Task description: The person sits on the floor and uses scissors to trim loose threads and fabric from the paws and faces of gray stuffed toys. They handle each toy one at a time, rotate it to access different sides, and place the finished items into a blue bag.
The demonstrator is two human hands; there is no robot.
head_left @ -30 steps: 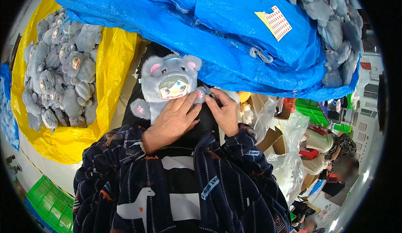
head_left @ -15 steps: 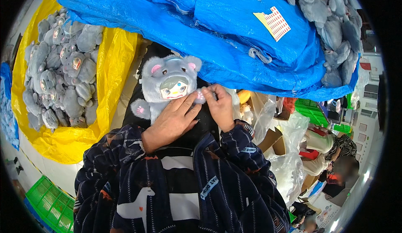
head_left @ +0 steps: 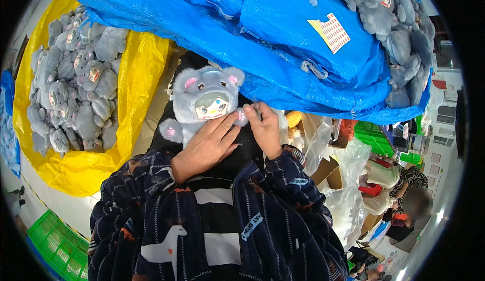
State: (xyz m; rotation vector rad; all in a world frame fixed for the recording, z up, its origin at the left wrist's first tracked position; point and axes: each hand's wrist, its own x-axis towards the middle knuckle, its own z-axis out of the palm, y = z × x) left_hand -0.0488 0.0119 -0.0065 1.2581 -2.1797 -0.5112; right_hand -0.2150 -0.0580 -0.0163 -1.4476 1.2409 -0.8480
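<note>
A grey plush doll (head_left: pixel 209 89) with round bear ears, pink paw pads and a doll's face rests upright on my lap, facing up. My left hand (head_left: pixel 206 147) lies across its lower body, its fingertips at the doll's arm on the right. That small paw (head_left: pixel 242 118) is pinched between the thumb and fingers of my right hand (head_left: pixel 265 129). The doll's other paw (head_left: pixel 171 131) sticks out free on the left. My left hand covers most of the doll's belly and legs.
At the left, a yellow sack (head_left: pixel 144 84) holds many grey plush dolls. A large blue sack (head_left: pixel 283 43) fills the far side, with more grey plush (head_left: pixel 399 43) at its right end. Clear plastic bags (head_left: pixel 348 200), a green crate (head_left: pixel 374 137) and a seated person (head_left: pixel 404 195) are at the right.
Both hands keep their hold on the doll with hardly any movement. The whole view has shifted slightly.
</note>
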